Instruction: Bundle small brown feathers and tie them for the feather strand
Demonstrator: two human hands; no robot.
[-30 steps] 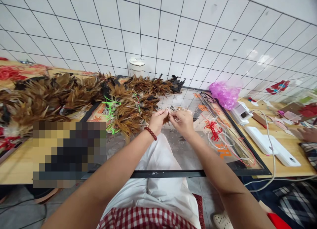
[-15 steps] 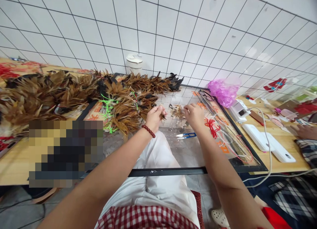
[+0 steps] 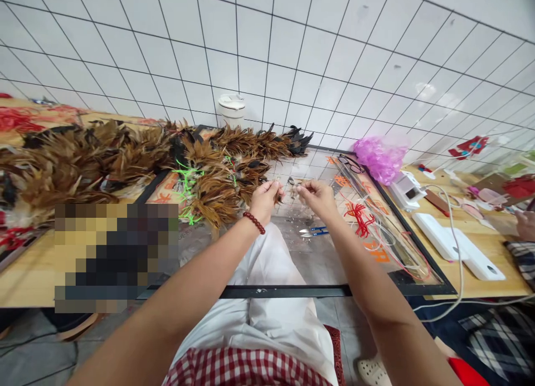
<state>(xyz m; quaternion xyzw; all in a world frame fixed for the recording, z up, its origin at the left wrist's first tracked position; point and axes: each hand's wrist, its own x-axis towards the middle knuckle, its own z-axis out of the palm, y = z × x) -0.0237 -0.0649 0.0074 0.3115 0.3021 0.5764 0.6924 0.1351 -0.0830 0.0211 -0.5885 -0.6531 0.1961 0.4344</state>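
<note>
My left hand (image 3: 264,201), with a dark red bead bracelet (image 3: 254,223) at its wrist, is closed in a pinch. A small brown feather (image 3: 280,199) shows at its fingertips, mostly hidden by them. My right hand (image 3: 318,198) faces it a short way off, thumb and fingers pressed together. Whatever is between them is too small to make out. Loose feather scraps lie on the glass top about its fingers. Below that hand lie blue-handled thread snips (image 3: 314,231), blades pointing left. Left of my hands are bundles of brown feathers (image 3: 213,199) with bright green ties (image 3: 186,177).
More feathers (image 3: 83,157) heap up at far left. A white lidded cup (image 3: 232,108) stands by the tiled wall. To the right are red string (image 3: 360,219), a purple plastic bag (image 3: 382,157), glasses (image 3: 351,163), a white power strip (image 3: 460,247) with cable, and another person's hand (image 3: 525,225).
My right hand has moved left, over the feather scraps and closer to my left hand. My left hand stays pinched in nearly the same place. The view has shifted slightly.
</note>
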